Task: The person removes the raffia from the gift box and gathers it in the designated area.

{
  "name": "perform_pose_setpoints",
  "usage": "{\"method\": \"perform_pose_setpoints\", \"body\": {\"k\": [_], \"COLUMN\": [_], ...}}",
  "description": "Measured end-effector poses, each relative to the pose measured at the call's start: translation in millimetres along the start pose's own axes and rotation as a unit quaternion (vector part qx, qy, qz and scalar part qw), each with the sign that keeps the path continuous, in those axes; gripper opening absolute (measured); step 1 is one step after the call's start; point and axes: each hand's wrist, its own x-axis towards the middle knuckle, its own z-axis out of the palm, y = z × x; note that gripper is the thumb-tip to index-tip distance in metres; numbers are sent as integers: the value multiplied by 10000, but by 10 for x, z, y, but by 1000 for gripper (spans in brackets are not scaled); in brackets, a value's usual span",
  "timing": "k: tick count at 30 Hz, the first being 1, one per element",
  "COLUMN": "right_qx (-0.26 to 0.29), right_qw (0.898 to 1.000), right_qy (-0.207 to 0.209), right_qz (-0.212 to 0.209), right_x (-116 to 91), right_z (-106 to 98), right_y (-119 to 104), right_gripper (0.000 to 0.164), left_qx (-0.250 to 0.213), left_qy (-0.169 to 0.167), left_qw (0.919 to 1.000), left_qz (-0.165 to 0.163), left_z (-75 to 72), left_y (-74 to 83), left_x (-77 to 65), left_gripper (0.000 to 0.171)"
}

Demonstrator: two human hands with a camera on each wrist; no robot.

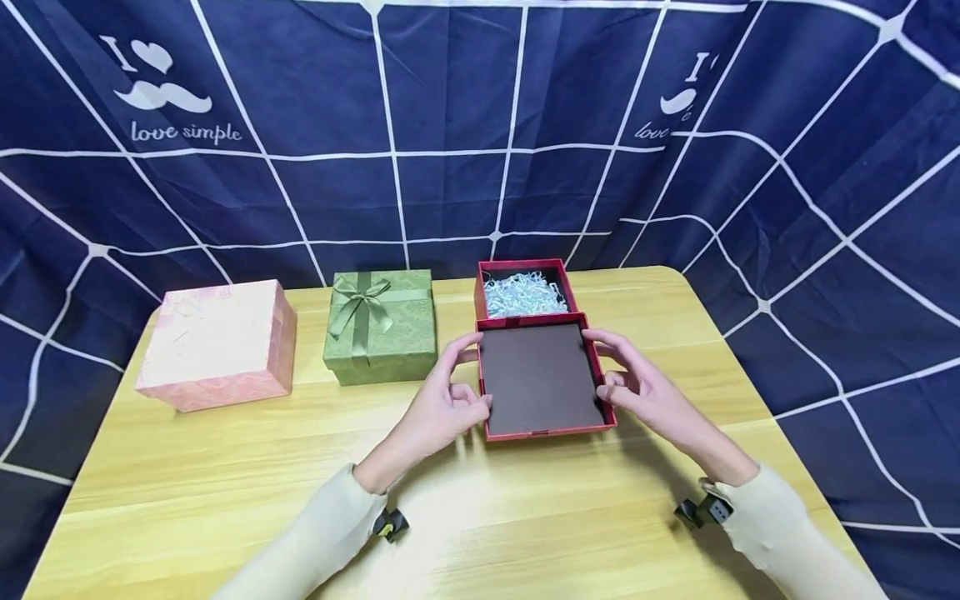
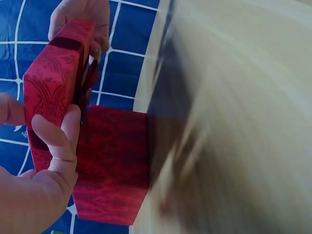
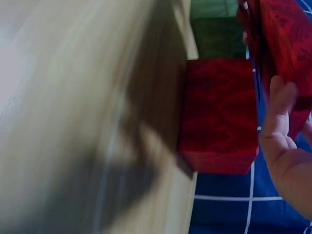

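Note:
Both hands hold a red gift box lid (image 1: 536,375) by its opposite sides, its dark inner face toward the head camera. My left hand (image 1: 450,400) grips the left edge and my right hand (image 1: 645,387) the right edge, thumbs at the near corners. The wrist views show the lid (image 2: 51,87) raised off the table, with a red patterned outside and a dark ribbon (image 2: 90,80). Just behind it stands the red box (image 3: 219,107), uncovered, holding pale blue shredded paper (image 1: 525,293). The lid hides the box's near side from the head view.
A green gift box (image 1: 390,333) with a ribbon bow stands left of the red one. Farther left is a pink box (image 1: 217,342). All are on a light wooden table (image 1: 300,492), with a dark blue checked cloth (image 1: 450,92) hanging behind and at the sides.

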Motion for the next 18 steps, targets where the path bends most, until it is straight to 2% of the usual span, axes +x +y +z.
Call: {"method": "perform_pose_setpoints", "body": {"k": [4, 11, 18], "right_qx": [-140, 21, -31], "right_qw": [9998, 9996, 9992], "right_qy": [-163, -270, -366], "right_qz": [-27, -15, -154], "right_x": [-15, -53, -128], "right_z": [0, 8, -7], "right_y": [87, 169, 281], "right_gripper": [75, 81, 80], "left_qx": [78, 124, 491], "left_qy": [-1, -104, -267], "left_qw": [9999, 9998, 9982], "left_qz": [-104, -73, -193], "left_z": [14, 42, 118], "left_y": [-50, -86, -137], "left_x": [-16, -76, -131], "left_gripper": [96, 100, 106]}}
